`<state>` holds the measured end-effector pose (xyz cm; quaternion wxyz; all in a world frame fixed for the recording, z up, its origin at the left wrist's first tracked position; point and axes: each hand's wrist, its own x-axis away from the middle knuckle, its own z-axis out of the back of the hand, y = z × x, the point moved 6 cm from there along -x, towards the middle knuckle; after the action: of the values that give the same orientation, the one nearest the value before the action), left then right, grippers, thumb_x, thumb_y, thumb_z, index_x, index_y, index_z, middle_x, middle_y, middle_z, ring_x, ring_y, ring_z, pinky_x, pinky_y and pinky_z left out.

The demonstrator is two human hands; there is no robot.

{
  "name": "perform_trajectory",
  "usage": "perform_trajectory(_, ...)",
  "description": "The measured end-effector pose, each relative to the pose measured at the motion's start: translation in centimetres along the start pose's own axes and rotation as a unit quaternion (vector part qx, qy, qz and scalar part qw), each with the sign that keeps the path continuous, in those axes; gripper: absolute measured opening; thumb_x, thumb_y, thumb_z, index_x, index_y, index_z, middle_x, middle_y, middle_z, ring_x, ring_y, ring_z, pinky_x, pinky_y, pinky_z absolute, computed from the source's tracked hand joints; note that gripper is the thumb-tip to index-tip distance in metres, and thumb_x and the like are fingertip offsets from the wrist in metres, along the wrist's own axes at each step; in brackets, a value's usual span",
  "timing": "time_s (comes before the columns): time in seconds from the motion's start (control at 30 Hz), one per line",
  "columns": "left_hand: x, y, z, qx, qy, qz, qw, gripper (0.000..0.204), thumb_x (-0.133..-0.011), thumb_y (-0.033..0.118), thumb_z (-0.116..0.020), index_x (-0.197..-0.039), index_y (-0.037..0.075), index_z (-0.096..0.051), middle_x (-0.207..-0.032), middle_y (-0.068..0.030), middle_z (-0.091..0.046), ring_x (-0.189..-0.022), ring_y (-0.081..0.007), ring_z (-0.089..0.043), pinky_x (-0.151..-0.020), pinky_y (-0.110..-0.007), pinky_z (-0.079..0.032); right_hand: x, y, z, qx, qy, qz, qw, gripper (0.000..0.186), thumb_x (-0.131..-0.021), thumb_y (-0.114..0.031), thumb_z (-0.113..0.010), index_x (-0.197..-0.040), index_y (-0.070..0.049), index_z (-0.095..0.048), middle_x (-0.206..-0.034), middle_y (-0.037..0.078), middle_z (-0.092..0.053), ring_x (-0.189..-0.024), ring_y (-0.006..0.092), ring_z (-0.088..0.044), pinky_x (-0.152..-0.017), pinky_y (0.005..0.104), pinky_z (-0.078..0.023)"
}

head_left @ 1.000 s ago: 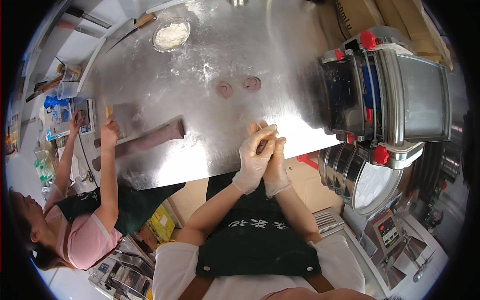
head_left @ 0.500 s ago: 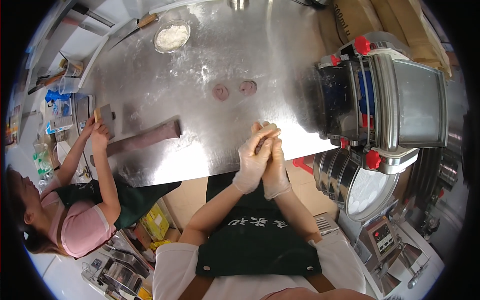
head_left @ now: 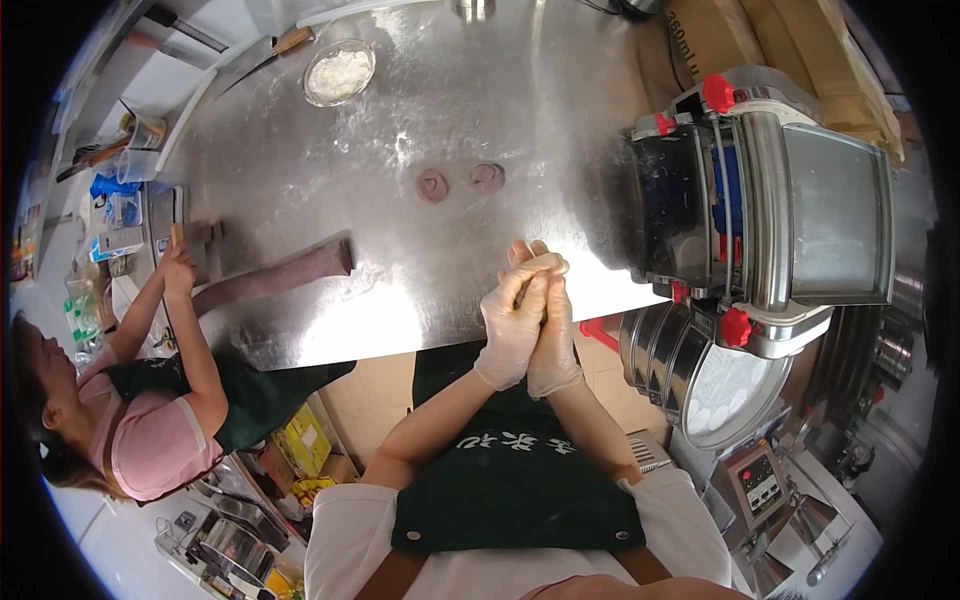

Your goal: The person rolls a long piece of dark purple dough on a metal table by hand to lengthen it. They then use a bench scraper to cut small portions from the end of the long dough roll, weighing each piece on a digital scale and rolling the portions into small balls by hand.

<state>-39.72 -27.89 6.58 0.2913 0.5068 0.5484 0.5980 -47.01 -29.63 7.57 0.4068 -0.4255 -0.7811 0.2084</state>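
Note:
Both my hands wear thin clear gloves and are pressed together above the table's front edge. My left hand (head_left: 510, 318) curls its fingers over my right hand (head_left: 551, 340), palm against palm. A piece of purple dough, glimpsed between them half a second ago, is now hidden inside the grip. Beyond them on the metal table (head_left: 380, 220) lie two flat purple dough rounds, the left round (head_left: 431, 186) and the right round (head_left: 487, 179). A long purple dough log (head_left: 275, 276) rests further left, near a co-worker.
At the left, a co-worker's hands (head_left: 178, 270) grip a wooden-handled blade (head_left: 177, 234) by the log's end. A bowl of white flour (head_left: 340, 74) and a knife (head_left: 290, 41) lie at the back. A dough-rolling machine (head_left: 768, 200) stands right, above stacked round metal trays (head_left: 690, 370).
My hands have closed tighter, so the dough between them no longer shows. The co-worker's hands and blade have shifted at the log's end. The whole view has moved slightly.

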Motion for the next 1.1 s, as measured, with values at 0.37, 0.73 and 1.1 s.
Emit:
perform_trajectory(0.37, 0.0, 1.7, -0.7, 0.013, -0.016, 0.025, 0.999, 0.06, -0.082, 0.013, -0.077, -0.137, 0.006, -0.055, -0.128, -0.014, -0.062, -0.123, -0.0241, -0.056, -0.106, -0.037, -0.042, -2.4, 0.0, 1.0, -0.115, -0.206, -0.098, 0.967, 0.08, -0.1, -0.062, -0.036, -0.152, -0.003, -0.025, -0.149, 0.018, -0.04, -0.139, 0.0314, -0.04, -0.118, 0.0423, -0.031)
perform_trajectory(0.73, -1.3, 6.8, -1.5, -0.273, 0.01, -0.189, 0.943, 0.066, -0.083, 0.009, -0.074, -0.144, 0.007, -0.048, -0.138, -0.0185, -0.058, -0.133, -0.028, -0.052, -0.111, -0.041, -0.039, -2.9, -0.8, 2.9, -0.039, -0.186, -0.278, 0.942, 0.069, -0.103, -0.054, -0.038, -0.146, 0.001, -0.038, -0.141, 0.013, -0.049, -0.131, 0.0233, -0.048, -0.114, 0.0369, -0.034)
perform_trajectory(1.1, -1.5, 7.6, -1.7, -0.501, 0.094, -0.271, 0.816, 0.089, -0.075, 0.025, -0.081, -0.151, 0.012, -0.039, -0.15, -0.0205, -0.042, -0.128, -0.0306, -0.051, -0.105, -0.041, -0.043, -3.3, -2.4, 2.2, -0.072, -0.205, -0.289, 0.932, 0.058, -0.106, -0.042, -0.04, -0.148, -0.002, -0.036, -0.146, 0.015, -0.044, -0.135, 0.025, -0.044, -0.114, 0.0398, -0.036)
